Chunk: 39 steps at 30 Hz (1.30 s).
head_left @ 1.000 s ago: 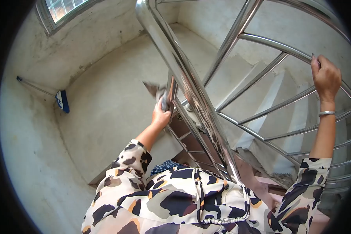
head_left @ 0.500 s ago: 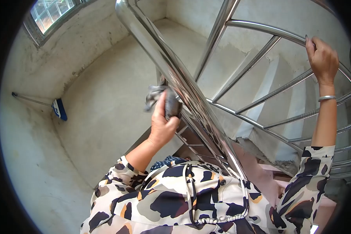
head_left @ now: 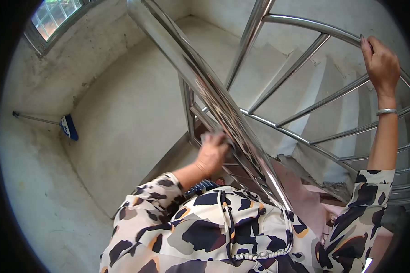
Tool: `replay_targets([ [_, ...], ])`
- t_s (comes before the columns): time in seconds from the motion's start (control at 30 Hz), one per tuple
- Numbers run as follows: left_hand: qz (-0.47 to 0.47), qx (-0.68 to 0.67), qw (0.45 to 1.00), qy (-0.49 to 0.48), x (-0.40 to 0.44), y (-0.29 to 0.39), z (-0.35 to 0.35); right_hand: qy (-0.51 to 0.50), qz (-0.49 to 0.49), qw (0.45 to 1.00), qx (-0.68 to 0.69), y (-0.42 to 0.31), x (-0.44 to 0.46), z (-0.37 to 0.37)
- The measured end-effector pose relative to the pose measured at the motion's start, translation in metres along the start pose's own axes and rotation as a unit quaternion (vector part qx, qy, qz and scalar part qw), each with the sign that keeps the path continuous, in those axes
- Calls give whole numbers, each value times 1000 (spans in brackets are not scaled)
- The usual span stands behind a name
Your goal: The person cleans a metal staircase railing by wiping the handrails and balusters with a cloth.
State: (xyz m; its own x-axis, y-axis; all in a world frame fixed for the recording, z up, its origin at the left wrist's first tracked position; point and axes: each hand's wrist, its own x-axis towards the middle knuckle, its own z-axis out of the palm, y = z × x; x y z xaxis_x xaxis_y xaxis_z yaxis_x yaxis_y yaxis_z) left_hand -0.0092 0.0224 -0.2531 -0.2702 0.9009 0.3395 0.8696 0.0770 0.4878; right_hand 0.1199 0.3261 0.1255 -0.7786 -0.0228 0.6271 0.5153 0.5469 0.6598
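Observation:
My left hand [head_left: 212, 154] is closed round a grey cloth [head_left: 228, 140], against a lower bar of the metal railing just left of the thick handrail [head_left: 205, 82]. The hand is blurred, and only a little of the cloth shows past the fingers. At the far right, my right hand [head_left: 382, 63] is wrapped round the curved upper rail [head_left: 314, 28] of the other railing section, with a silver bangle [head_left: 387, 111] on the wrist.
Concrete stairs [head_left: 321, 104] lie beyond the slanting bars on the right. A blue and white broom [head_left: 69, 127] leans by the left wall [head_left: 27, 168]. A barred window [head_left: 55, 18] is at the upper left. The landing floor [head_left: 136, 100] lies below.
My left hand has moved down and to the right along the railing with the cloth. My right hand keeps its hold on the rail. The view has shifted slightly.

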Motion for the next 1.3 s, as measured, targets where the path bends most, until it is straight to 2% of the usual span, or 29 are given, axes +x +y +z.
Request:
replay_targets([
  [0.07,-9,27,994,106,17,-28,-32,1,22,1000,5,-2,1,0],
  [0.13,-50,43,986,153,28,-35,-81,4,20,1000,2,-3,2,-3],
  [0.2,-41,54,986,156,22,-34,-75,6,20,1000,-4,-5,3,-9],
  [0.27,-48,71,983,165,9,-29,-51,-38,45,998,-19,-9,4,-14],
  [0.3,-40,61,989,132,4,-25,-34,-36,45,998,-18,-10,3,-12],
  [0.37,-25,37,997,60,0,1,-15,88,-50,993,61,-13,3,-3],
  [0.43,-7,-13,999,-43,-15,17,2,85,-64,981,162,-63,-10,-18],
  [0.47,4,-49,993,-107,-24,17,14,69,-52,961,261,-92,-28,-19],
  [0.5,4,-48,994,-103,-30,14,17,23,-41,918,394,-125,-50,-21],
  [0.57,-58,-173,966,-185,-43,-1,18,-123,6,835,537,-200,-104,-26],
  [0.6,-129,-194,968,-95,-54,-12,21,-169,10,797,580,-225,-121,-37],
  [0.63,-160,-225,961,-13,-58,-33,21,-278,67,723,629,-241,-141,-45],
  [0.67,-301,-268,912,74,-62,-49,19,-382,123,632,663,-253,-156,-50],
  [0.7,-527,-425,734,47,-47,-57,-19,-384,124,629,664,-261,-163,-51],
  [0.73,-546,-470,669,187,-47,-82,-23,-363,184,615,675,-269,-170,-54],
  [0.77,-485,-520,658,248,-41,-100,-38,-340,244,598,683,-273,-174,-55],
  [0.8,-417,-565,642,308,-31,-110,-55,-343,246,596,683,-275,-176,-55],
  [0.87,-359,-587,661,299,-2,-98,-82,-301,219,650,662,-277,-174,-53],
  [0.93,-343,-604,684,223,19,-88,-61,-320,227,636,664,-274,-171,-55],
  [0.97,-355,-526,726,264,26,-87,-36,-337,237,621,667,-274,-172,-56],
  [1.0,-317,-426,796,291,19,-112,-6,-340,238,621,665,-274,-173,-56],
  [1.07,-297,-339,847,283,6,-120,5,-308,242,637,664,-277,-172,-56],
  [1.1,-297,-345,846,278,0,-127,14,-313,246,638,659,-277,-172,-57],
  [1.17,-404,-359,828,148,-12,-145,34,-290,228,660,655,-276,-171,-56],
  [1.2,-456,-405,787,92,-18,-164,51,-288,225,663,653,-275,-171,-54],
  [1.27,-529,-434,728,29,-14,-180,63,-321,252,616,674,-275,-173,-54],
  [1.3,-526,-439,728,30,-9,-177,63,-321,250,620,670,-274,-172,-55],
])
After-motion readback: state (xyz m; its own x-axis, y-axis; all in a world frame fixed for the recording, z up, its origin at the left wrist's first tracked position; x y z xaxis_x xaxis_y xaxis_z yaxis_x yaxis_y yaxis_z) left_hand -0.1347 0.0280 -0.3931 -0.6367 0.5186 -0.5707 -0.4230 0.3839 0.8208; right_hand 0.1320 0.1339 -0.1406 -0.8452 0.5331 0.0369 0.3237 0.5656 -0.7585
